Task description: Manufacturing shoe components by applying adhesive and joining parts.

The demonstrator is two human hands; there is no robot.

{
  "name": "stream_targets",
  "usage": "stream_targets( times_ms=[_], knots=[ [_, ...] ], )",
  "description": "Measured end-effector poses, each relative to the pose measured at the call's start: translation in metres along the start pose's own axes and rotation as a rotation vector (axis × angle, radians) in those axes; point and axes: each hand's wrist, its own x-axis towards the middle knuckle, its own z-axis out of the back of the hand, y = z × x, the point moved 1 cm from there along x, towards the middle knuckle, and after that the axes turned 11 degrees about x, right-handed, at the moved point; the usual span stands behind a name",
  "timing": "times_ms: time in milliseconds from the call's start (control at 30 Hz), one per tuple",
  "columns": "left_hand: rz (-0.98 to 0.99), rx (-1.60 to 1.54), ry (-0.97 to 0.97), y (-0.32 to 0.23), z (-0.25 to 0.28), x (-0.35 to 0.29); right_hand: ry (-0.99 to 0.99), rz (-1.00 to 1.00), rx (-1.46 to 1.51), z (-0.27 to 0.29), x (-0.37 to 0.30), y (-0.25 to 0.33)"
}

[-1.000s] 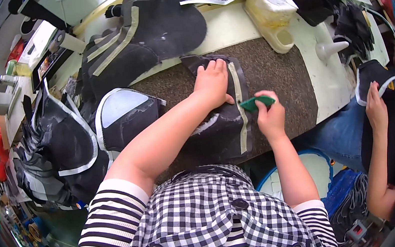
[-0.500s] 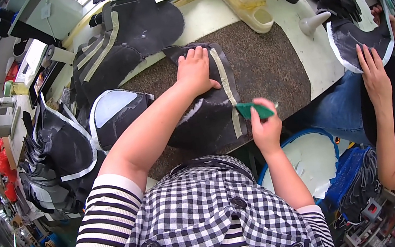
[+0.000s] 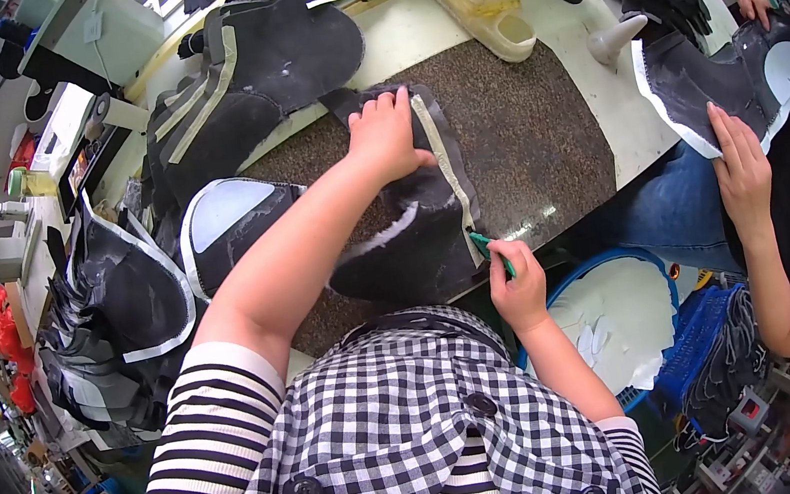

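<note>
A black, leather-like piece [image 3: 388, 266] lies on the table mat in front of me, with a pale strip [image 3: 443, 161] running along its right edge. My left hand [image 3: 385, 139] presses on its upper part beside the strip, fingers stretched out and thumb spread. In my right hand [image 3: 520, 290] is a flat green scraper [image 3: 481, 241], pinched between thumb and fingers. It is seen nearly edge-on, its tip touching the strip's lower part. Left of my forearm sits another black piece with a light patch [image 3: 229, 213].
Beneath the work is a brown speckled mat [image 3: 538, 116]. Behind it stand a glue-stained white container [image 3: 487, 2] and a pale cone [image 3: 616, 38]. More black pieces [image 3: 297, 53] lie farther back. At right, a co-worker's hand [image 3: 743, 173] holds a white-edged black piece. A blue-rimmed basket [image 3: 672, 294] is below.
My right hand has moved slightly down and left, and the scraper has turned from broad side to edge-on. My left hand stays nearly in place. The co-worker's piece has shifted and unfolded more into view.
</note>
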Motion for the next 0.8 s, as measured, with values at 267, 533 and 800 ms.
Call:
stream_targets(
  times_ms=[267,533,800],
  knots=[
    [-0.563,0.061,0.43,-0.035,0.02,-0.066,-0.012,-0.059,0.147,0.005,0.007,-0.016],
    [-0.514,0.002,0.328,-0.027,-0.006,-0.061,-0.005,0.053,0.188,0.027,-0.016,-0.006],
    [-0.495,0.003,0.331,-0.031,-0.011,-0.064,0.019,0.182,0.068,0.015,-0.02,-0.003]
  ],
)
